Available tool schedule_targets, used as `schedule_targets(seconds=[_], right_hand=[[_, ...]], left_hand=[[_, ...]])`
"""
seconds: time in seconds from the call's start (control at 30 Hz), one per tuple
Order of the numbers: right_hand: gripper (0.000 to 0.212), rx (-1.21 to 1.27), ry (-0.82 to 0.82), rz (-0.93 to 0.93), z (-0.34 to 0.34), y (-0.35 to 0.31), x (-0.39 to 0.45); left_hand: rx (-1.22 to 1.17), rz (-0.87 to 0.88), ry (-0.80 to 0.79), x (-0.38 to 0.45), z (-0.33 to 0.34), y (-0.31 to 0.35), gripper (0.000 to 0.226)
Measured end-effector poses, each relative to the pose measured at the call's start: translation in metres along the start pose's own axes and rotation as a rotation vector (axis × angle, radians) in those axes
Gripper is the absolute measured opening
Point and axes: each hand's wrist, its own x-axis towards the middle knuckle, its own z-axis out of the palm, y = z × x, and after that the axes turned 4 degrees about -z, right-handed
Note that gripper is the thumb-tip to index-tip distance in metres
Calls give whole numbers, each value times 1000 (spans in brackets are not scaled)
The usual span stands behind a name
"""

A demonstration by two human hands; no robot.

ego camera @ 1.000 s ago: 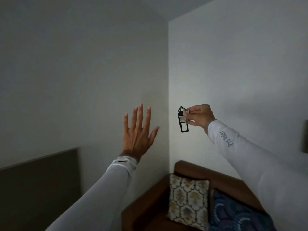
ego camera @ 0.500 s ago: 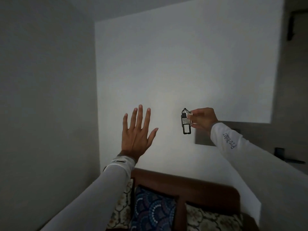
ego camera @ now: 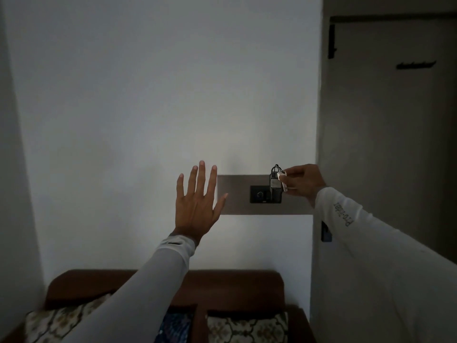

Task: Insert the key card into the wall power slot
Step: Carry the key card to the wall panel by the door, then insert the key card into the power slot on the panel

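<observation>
My right hand [ego camera: 300, 180] pinches a small black key card tag [ego camera: 275, 186] with a silver key on its ring. The tag hangs upright in front of a dark switch module [ego camera: 259, 194] set in a grey wall panel [ego camera: 237, 204]. Whether the tag touches the module I cannot tell. My left hand [ego camera: 196, 206] is raised with fingers spread and holds nothing, just left of the panel, its thumb overlapping the panel's left edge. The room is dim.
A brown sofa back [ego camera: 222, 285] with patterned cushions [ego camera: 247, 328] stands below against the white wall. A wall corner [ego camera: 316, 144] runs down right of the panel. Beyond it is a dark door [ego camera: 395, 144] with a hook rack [ego camera: 415, 65].
The view has swung right from the room corner, bringing the wall panel and door into sight. My right hand with the tag now lies over the switch module. Both hands keep the same pose.
</observation>
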Motion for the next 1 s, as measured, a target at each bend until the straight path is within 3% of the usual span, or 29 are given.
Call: schedule_targets(seconds=[0.27,0.57,0.8,1.0], right_hand=[[42,-64,-29,-11,-23,60,108],[36,-86,6,-70,-29,128,237],[44,-38,20,-70,-16,197,313],[44,-109,12,-188,-4,253,351]], left_hand=[[-15,23,50,75,127,46,77],[-56,48,49,176,252,82,76],[-45,97,64,222,343,104,76],[3,63,68,234,409,107,72]])
